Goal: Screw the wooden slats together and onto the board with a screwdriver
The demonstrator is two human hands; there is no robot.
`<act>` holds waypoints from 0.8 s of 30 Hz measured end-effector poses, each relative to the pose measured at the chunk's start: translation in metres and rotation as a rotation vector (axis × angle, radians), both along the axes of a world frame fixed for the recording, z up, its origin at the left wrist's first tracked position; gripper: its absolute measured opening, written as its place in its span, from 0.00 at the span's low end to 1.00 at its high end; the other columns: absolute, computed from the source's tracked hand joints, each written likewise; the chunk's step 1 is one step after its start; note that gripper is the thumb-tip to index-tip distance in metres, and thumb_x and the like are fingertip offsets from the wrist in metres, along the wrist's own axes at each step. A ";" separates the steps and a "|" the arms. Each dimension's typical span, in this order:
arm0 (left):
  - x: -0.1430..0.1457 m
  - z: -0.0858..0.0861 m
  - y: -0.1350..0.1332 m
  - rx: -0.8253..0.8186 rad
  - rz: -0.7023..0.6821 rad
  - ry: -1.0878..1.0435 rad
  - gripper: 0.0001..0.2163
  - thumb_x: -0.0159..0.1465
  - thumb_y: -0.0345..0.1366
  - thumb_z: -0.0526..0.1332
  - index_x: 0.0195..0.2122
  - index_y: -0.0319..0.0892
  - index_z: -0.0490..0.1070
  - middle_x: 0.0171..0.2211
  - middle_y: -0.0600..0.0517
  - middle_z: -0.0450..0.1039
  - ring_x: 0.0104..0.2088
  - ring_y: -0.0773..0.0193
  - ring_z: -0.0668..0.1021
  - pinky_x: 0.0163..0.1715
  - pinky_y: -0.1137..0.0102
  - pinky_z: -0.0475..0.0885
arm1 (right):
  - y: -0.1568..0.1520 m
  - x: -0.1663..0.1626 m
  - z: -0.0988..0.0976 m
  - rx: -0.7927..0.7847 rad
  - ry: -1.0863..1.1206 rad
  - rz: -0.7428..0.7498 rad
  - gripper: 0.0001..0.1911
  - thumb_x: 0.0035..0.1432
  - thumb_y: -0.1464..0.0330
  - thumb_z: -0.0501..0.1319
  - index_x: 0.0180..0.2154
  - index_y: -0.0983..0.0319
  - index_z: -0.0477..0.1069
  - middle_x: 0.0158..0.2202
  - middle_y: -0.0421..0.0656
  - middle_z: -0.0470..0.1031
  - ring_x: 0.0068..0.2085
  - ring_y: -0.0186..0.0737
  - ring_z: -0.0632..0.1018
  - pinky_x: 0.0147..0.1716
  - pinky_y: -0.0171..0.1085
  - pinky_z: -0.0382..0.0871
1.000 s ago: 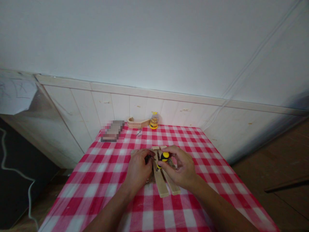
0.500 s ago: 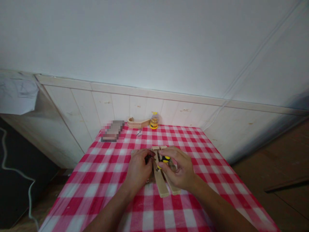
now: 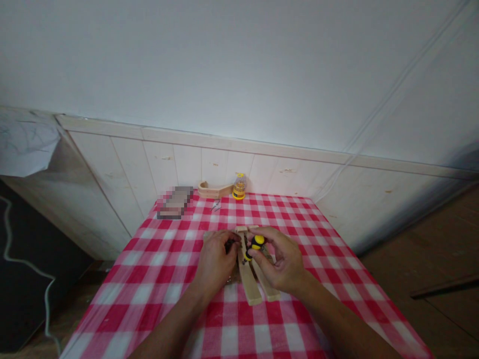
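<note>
Two pale wooden slats (image 3: pixel 250 286) lie side by side on the red-and-white checked tablecloth (image 3: pixel 149 279), running toward me. My right hand (image 3: pixel 280 262) is closed round a short yellow-and-black screwdriver (image 3: pixel 255 245), held over the far ends of the slats. My left hand (image 3: pixel 215 262) rests on the left of the slats with fingers curled, pinching something small and dark that I cannot make out.
At the table's far edge, against the pale panelled wall, stand a curved wooden piece (image 3: pixel 213 190) and a small yellow-based clear container (image 3: pixel 238 186). A blurred-out block (image 3: pixel 174 202) and a small metal bit (image 3: pixel 215 205) lie nearby. Wooden floor shows to the right.
My right hand has twisted slightly, so the screwdriver's yellow cap shows again after being partly covered half a second ago. The left hand and slats have stayed put.
</note>
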State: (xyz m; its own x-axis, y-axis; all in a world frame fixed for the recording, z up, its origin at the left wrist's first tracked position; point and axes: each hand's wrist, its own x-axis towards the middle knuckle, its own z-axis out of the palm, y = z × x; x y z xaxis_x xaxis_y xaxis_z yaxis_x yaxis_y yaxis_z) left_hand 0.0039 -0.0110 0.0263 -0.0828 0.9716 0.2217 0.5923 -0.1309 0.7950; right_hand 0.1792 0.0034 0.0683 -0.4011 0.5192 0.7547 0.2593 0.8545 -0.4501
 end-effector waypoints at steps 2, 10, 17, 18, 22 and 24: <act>0.000 -0.001 0.001 -0.004 0.000 0.007 0.08 0.63 0.26 0.61 0.37 0.43 0.79 0.40 0.50 0.82 0.44 0.57 0.79 0.48 0.62 0.69 | 0.000 0.000 -0.002 -0.015 -0.005 -0.020 0.21 0.58 0.74 0.66 0.52 0.55 0.72 0.43 0.46 0.83 0.41 0.44 0.84 0.42 0.41 0.81; 0.000 -0.001 0.001 0.011 -0.007 0.009 0.09 0.63 0.27 0.62 0.41 0.45 0.79 0.44 0.50 0.82 0.46 0.56 0.79 0.50 0.61 0.70 | 0.001 0.000 -0.008 -0.077 0.008 -0.043 0.19 0.58 0.72 0.66 0.51 0.55 0.70 0.42 0.46 0.81 0.39 0.44 0.84 0.38 0.40 0.81; -0.001 -0.001 0.001 -0.009 -0.024 0.013 0.14 0.64 0.27 0.61 0.46 0.47 0.81 0.52 0.50 0.81 0.53 0.55 0.79 0.56 0.59 0.69 | 0.001 0.001 -0.007 -0.085 0.008 -0.033 0.19 0.58 0.72 0.66 0.51 0.56 0.70 0.41 0.46 0.81 0.38 0.44 0.84 0.37 0.40 0.81; -0.001 -0.001 0.001 -0.015 -0.020 0.014 0.14 0.64 0.27 0.61 0.46 0.47 0.81 0.51 0.49 0.81 0.53 0.55 0.79 0.56 0.58 0.68 | 0.001 0.001 -0.006 -0.086 0.008 -0.033 0.19 0.58 0.73 0.66 0.51 0.56 0.70 0.41 0.46 0.81 0.38 0.44 0.84 0.37 0.40 0.81; -0.001 0.000 0.002 -0.033 -0.013 0.000 0.12 0.64 0.27 0.61 0.45 0.45 0.81 0.50 0.49 0.81 0.52 0.55 0.79 0.56 0.58 0.69 | 0.001 0.000 -0.004 -0.078 0.017 -0.024 0.18 0.58 0.73 0.67 0.50 0.56 0.71 0.41 0.45 0.81 0.38 0.43 0.84 0.38 0.39 0.80; -0.001 0.000 0.002 -0.036 -0.009 -0.003 0.12 0.64 0.27 0.61 0.44 0.45 0.81 0.50 0.49 0.81 0.51 0.55 0.79 0.56 0.59 0.69 | 0.001 -0.001 -0.005 -0.083 0.025 -0.021 0.17 0.59 0.73 0.67 0.50 0.56 0.71 0.41 0.45 0.81 0.38 0.42 0.83 0.37 0.38 0.80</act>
State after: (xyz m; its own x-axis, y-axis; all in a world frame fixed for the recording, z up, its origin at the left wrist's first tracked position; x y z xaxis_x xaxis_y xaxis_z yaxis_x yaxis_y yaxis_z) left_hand 0.0032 -0.0094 0.0266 -0.0747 0.9796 0.1866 0.5890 -0.1076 0.8010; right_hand 0.1779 0.0042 0.0638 -0.3713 0.5884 0.7182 0.2644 0.8085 -0.5257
